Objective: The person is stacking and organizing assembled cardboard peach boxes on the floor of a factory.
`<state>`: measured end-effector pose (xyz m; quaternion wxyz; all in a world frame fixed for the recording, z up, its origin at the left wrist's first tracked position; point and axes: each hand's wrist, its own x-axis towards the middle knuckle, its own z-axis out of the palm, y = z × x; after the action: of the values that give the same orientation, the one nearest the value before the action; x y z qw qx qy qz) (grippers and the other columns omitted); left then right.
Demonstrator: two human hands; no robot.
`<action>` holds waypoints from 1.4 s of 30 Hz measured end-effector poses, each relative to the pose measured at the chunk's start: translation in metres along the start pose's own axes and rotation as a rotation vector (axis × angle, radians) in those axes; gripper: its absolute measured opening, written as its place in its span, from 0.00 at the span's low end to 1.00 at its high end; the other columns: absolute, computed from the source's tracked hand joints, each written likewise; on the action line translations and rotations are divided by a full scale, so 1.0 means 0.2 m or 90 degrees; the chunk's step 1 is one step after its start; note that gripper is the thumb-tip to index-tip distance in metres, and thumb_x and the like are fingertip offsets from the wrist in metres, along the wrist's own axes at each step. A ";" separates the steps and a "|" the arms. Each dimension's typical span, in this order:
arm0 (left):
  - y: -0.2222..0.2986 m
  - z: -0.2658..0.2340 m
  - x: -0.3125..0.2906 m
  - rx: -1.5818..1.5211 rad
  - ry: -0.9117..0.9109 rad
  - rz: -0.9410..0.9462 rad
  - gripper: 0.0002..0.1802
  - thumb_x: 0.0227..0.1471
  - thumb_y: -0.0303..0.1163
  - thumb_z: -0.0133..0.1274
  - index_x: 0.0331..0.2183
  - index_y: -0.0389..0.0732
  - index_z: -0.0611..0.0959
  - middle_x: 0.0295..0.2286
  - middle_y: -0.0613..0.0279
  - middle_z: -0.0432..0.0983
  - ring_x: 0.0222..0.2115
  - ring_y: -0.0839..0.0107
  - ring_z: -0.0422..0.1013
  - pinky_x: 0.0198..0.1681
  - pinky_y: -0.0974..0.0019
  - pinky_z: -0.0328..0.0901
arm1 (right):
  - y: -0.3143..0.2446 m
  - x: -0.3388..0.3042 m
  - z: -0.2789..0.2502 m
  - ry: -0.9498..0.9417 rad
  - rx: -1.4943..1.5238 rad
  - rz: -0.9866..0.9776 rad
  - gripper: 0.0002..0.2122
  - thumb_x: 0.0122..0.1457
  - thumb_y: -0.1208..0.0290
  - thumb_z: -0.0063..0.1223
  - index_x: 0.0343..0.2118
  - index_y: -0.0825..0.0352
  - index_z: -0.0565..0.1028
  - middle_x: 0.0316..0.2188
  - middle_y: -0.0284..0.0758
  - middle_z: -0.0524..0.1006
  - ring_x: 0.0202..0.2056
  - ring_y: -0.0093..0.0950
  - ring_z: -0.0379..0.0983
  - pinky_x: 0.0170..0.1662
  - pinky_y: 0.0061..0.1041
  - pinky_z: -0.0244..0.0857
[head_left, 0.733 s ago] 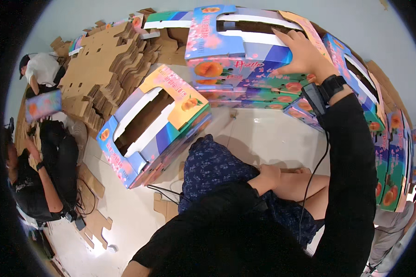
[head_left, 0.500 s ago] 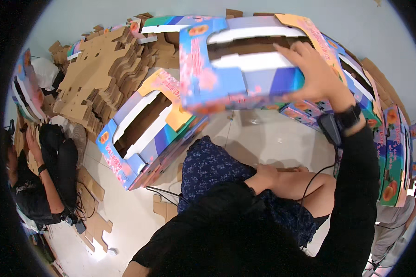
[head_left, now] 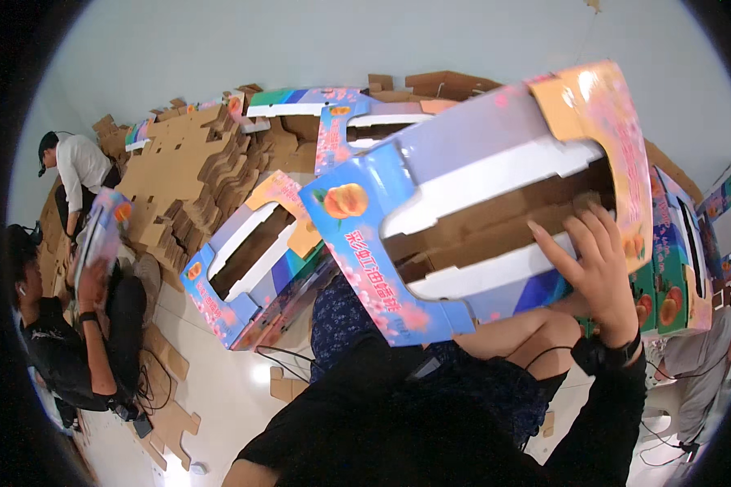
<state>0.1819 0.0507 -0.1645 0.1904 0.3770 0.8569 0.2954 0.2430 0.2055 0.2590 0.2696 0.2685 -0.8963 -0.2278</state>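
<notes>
A colourful printed cardboard box (head_left: 503,183) is raised in front of me above my lap, tilted, its long top opening facing up between white flaps. My right hand (head_left: 597,272) grips its near right side, fingers spread over the opening's edge and thumb side toward the near wall. My left hand is out of sight, the box covering the lap where it was. A similar box (head_left: 272,272) stands on the floor to the left of the held one. Behind the held box, another printed box (head_left: 333,142) is partly covered.
Stacked flat brown cardboard sheets (head_left: 175,158) lie at the far left. More printed boxes (head_left: 670,292) stand at the right, beside a person in grey (head_left: 694,369). On the left sits a co-worker in black (head_left: 77,349) holding a printed carton (head_left: 105,215); a person in white (head_left: 85,166) is beyond.
The held box has come nearer and lower over my lap, and tilted, uncovering another box behind it. My left hand has become hidden. The co-worker at left now holds a carton up.
</notes>
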 end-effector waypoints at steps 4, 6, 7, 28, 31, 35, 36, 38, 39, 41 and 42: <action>0.09 -0.36 -0.16 -0.195 -0.003 0.057 0.19 0.51 0.37 0.50 0.45 0.39 0.77 0.40 0.48 0.76 0.42 0.53 0.73 0.45 0.56 0.67 | -0.04 -0.32 -0.10 0.014 0.063 0.122 0.37 0.32 0.49 0.58 0.53 0.54 0.71 0.39 0.41 0.65 0.45 0.44 0.63 0.55 0.51 0.57; 0.10 -0.46 -0.24 -0.337 0.030 0.119 0.19 0.51 0.34 0.51 0.45 0.39 0.78 0.40 0.49 0.76 0.43 0.54 0.72 0.47 0.58 0.66 | -0.06 -0.47 -0.12 0.014 0.048 0.163 0.40 0.28 0.49 0.62 0.52 0.54 0.72 0.39 0.41 0.65 0.46 0.45 0.63 0.55 0.52 0.56; 0.11 -0.50 -0.28 -0.407 0.055 0.160 0.19 0.51 0.33 0.51 0.45 0.39 0.78 0.40 0.49 0.76 0.43 0.54 0.72 0.48 0.58 0.66 | -0.09 -0.53 -0.12 0.012 0.050 0.184 0.39 0.28 0.50 0.63 0.52 0.55 0.72 0.39 0.41 0.65 0.46 0.46 0.63 0.55 0.53 0.56; 0.69 -1.15 -1.13 -0.644 0.644 0.036 0.36 0.59 0.50 0.43 0.59 0.37 0.59 0.57 0.48 0.60 0.58 0.58 0.58 0.62 0.57 0.49 | -0.57 -0.58 0.27 0.161 0.318 0.245 0.42 0.30 0.48 0.67 0.54 0.57 0.69 0.40 0.42 0.64 0.45 0.44 0.62 0.56 0.55 0.53; 0.65 -1.17 -1.22 -0.796 0.534 -0.030 0.37 0.55 0.41 0.53 0.60 0.39 0.58 0.55 0.55 0.63 0.56 0.66 0.61 0.58 0.62 0.56 | -0.64 -0.57 0.31 0.173 0.381 0.206 0.41 0.30 0.48 0.67 0.54 0.57 0.70 0.41 0.41 0.63 0.45 0.44 0.62 0.56 0.54 0.53; 0.59 -1.15 -1.25 -0.658 0.481 -0.082 0.40 0.51 0.33 0.58 0.61 0.37 0.58 0.53 0.57 0.64 0.54 0.69 0.62 0.56 0.64 0.59 | -0.74 -0.57 0.33 0.151 0.460 0.188 0.41 0.30 0.50 0.68 0.54 0.56 0.70 0.41 0.41 0.64 0.46 0.44 0.62 0.56 0.53 0.54; 0.61 -1.16 -1.23 -0.654 0.482 -0.118 0.40 0.49 0.30 0.59 0.60 0.37 0.59 0.52 0.57 0.65 0.52 0.70 0.63 0.55 0.64 0.60 | -0.74 -0.57 0.33 0.151 0.461 0.190 0.43 0.29 0.51 0.69 0.55 0.56 0.69 0.41 0.41 0.63 0.46 0.44 0.61 0.56 0.53 0.53; 0.63 -1.17 -1.21 -0.646 0.482 -0.155 0.41 0.48 0.27 0.61 0.60 0.36 0.60 0.51 0.58 0.66 0.51 0.71 0.63 0.54 0.65 0.61 | -0.72 -0.57 0.33 0.128 0.457 0.192 0.43 0.31 0.49 0.69 0.56 0.57 0.67 0.42 0.43 0.63 0.47 0.46 0.61 0.57 0.53 0.53; 0.63 -1.16 -1.20 -0.655 0.498 -0.142 0.40 0.47 0.27 0.61 0.59 0.36 0.60 0.51 0.58 0.66 0.50 0.71 0.64 0.53 0.65 0.61 | -0.72 -0.57 0.33 0.104 0.451 0.193 0.44 0.33 0.48 0.69 0.56 0.58 0.65 0.44 0.44 0.64 0.49 0.47 0.61 0.57 0.54 0.52; 0.63 -1.16 -1.18 -0.667 0.511 -0.130 0.39 0.47 0.28 0.61 0.59 0.36 0.61 0.50 0.58 0.67 0.49 0.72 0.65 0.52 0.66 0.62 | -0.69 -0.53 0.28 0.108 0.486 0.218 0.45 0.33 0.46 0.69 0.57 0.58 0.64 0.47 0.45 0.63 0.52 0.48 0.60 0.58 0.54 0.51; 0.64 -1.18 -1.17 -0.688 0.514 -0.146 0.39 0.48 0.28 0.61 0.58 0.36 0.62 0.49 0.58 0.68 0.48 0.72 0.66 0.51 0.66 0.62 | -0.69 -0.52 0.26 0.114 0.521 0.241 0.46 0.33 0.44 0.68 0.58 0.57 0.64 0.51 0.46 0.63 0.54 0.49 0.58 0.58 0.54 0.49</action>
<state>0.2712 -0.1429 0.1203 0.0476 -0.0039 0.6274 0.7773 0.3349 0.1795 0.1058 0.2546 0.2030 -0.9191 0.2220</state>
